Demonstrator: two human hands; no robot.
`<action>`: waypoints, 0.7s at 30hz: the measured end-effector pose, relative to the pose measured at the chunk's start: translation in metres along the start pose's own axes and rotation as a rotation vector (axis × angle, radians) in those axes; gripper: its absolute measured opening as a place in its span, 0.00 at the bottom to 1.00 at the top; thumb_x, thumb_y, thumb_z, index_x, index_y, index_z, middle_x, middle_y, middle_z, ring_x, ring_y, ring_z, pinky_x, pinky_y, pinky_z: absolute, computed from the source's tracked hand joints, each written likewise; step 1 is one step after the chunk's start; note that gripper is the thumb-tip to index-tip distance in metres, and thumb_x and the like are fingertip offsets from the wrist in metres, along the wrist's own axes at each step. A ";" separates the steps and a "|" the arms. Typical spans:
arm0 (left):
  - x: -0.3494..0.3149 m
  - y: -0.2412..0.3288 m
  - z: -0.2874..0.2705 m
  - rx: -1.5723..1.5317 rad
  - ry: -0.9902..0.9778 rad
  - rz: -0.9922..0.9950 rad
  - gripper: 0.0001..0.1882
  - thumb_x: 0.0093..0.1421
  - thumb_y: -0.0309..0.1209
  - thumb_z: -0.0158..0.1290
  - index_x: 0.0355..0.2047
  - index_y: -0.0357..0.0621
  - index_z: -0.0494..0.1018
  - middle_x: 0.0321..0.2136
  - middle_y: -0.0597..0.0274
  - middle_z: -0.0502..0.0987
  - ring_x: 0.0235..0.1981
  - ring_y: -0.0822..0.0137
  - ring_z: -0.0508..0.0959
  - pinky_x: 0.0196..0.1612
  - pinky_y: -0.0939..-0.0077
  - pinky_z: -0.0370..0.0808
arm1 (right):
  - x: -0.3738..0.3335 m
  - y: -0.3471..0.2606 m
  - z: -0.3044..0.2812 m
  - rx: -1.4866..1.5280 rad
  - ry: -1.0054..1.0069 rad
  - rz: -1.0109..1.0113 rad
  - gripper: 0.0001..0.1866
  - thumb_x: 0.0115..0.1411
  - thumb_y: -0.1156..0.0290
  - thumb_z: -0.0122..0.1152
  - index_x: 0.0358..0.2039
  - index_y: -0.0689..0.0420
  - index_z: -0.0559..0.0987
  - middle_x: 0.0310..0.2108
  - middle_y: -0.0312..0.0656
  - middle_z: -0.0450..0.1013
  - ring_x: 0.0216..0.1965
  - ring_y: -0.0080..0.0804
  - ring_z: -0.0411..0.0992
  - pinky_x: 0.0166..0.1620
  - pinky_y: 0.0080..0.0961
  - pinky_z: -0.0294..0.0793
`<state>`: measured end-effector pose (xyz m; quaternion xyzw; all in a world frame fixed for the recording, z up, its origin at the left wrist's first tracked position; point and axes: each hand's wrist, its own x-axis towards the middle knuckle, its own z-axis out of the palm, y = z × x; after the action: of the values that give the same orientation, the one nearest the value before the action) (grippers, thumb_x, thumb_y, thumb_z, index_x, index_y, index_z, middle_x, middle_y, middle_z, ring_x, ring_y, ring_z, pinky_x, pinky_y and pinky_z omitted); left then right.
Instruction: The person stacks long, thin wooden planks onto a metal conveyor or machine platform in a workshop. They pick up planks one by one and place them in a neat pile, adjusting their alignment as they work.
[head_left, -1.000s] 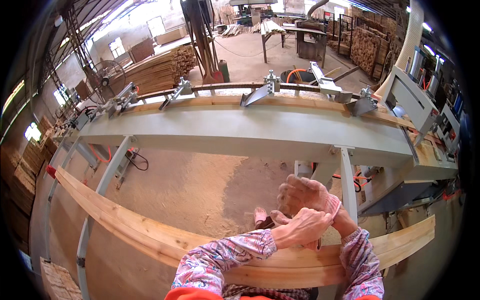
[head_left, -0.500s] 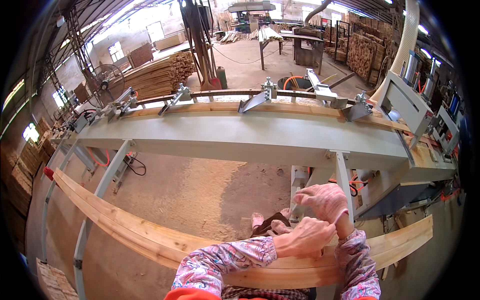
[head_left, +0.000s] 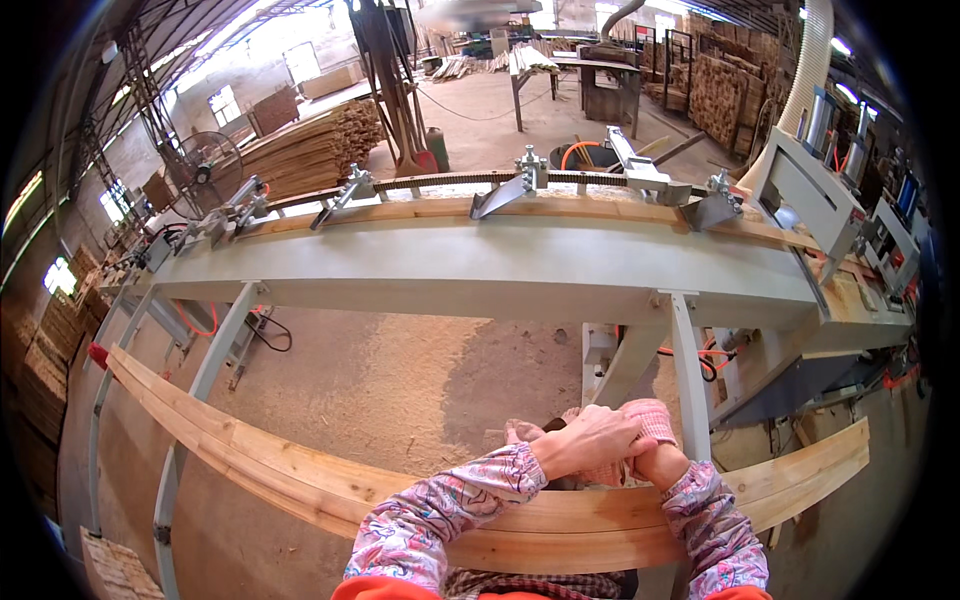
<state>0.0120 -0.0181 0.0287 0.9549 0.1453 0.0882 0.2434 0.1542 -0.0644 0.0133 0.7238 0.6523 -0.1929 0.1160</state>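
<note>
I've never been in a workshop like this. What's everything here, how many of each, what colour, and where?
Foreground boards: at least two, pale wood, side by side across the front
Bench: one, light grey, across the middle
Metal clamps: several, silver, along the bench
Wood strip: at least one, light brown, bench's far edge
Machine frames: at least two, light grey, right end
Fan: one, dark, back left
Timber stacks: several, brown, background
Canister: one, green, behind the bench
Duct: one, cream, upper right
Sawdust: one patch, tan, floor
Glove: one visible, pink, on the right hand
Sleeves: two, multicoloured, forearms
Left hand: one, bare, at the glove's cuff
Right hand: one, pink-gloved, partly behind the left
</note>
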 end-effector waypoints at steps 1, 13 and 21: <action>0.000 -0.004 0.011 -0.009 0.054 0.032 0.28 0.67 0.56 0.49 0.30 0.41 0.78 0.23 0.46 0.80 0.25 0.43 0.82 0.28 0.51 0.78 | 0.001 -0.004 -0.002 -0.060 0.002 -0.004 0.21 0.52 0.49 0.69 0.42 0.47 0.86 0.42 0.45 0.82 0.45 0.42 0.81 0.47 0.39 0.76; -0.017 0.077 0.008 -0.150 -0.230 0.080 0.09 0.61 0.39 0.54 0.36 0.49 0.76 0.27 0.53 0.78 0.29 0.56 0.80 0.31 0.60 0.74 | -0.028 -0.013 -0.023 0.327 0.249 -0.489 0.27 0.58 0.52 0.68 0.58 0.41 0.78 0.54 0.47 0.75 0.51 0.42 0.76 0.54 0.41 0.72; -0.001 -0.048 -0.051 -1.191 0.557 -0.177 0.10 0.72 0.34 0.53 0.46 0.40 0.75 0.37 0.64 0.80 0.39 0.71 0.78 0.43 0.74 0.78 | 0.010 0.016 -0.022 1.980 -0.121 -0.480 0.42 0.67 0.32 0.48 0.61 0.59 0.76 0.60 0.46 0.74 0.58 0.34 0.73 0.57 0.37 0.75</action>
<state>-0.0125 0.0445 0.0486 0.5831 0.2072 0.3768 0.6892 0.1732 -0.0477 0.0272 0.3338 0.3208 -0.7001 -0.5436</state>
